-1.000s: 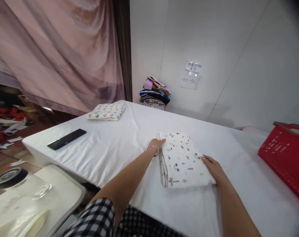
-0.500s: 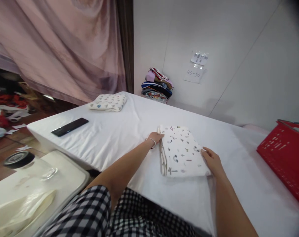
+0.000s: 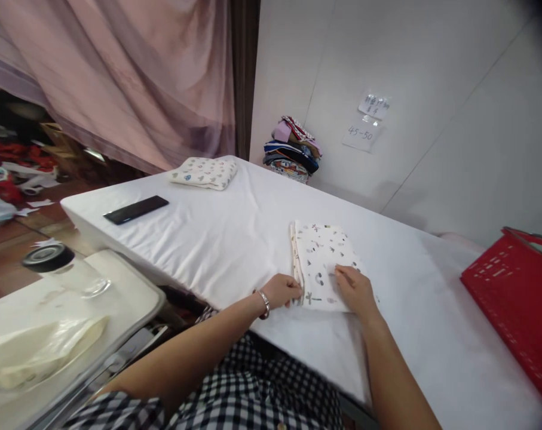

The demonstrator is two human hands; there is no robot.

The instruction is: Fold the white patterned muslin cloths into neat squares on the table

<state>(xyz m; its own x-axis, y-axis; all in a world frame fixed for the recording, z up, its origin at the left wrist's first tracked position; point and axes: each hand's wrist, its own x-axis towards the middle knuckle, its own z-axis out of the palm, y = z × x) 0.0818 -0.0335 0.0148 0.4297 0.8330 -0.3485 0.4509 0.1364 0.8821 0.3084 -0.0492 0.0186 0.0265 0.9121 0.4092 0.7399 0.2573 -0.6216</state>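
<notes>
A folded white cloth with small printed palm trees and rainbows lies on the white-covered table. Its layered folds show along the left edge. My left hand, with a bracelet at the wrist, pinches the near left corner of that cloth. Over the cloth's right part is my right hand, its fingers drawn together and pointing toward the middle. Whether any fabric is between those fingertips I cannot make out.
Another folded patterned cloth and a black phone-like slab lie farther left. A fabric stack stands by the wall. The red basket is at right. Beside me, a white stand holds a clear bottle and a plastic bag.
My left hand has slid from the cloth's upper left edge down to its near left corner. My right hand has left the right edge and come inward over the cloth.
</notes>
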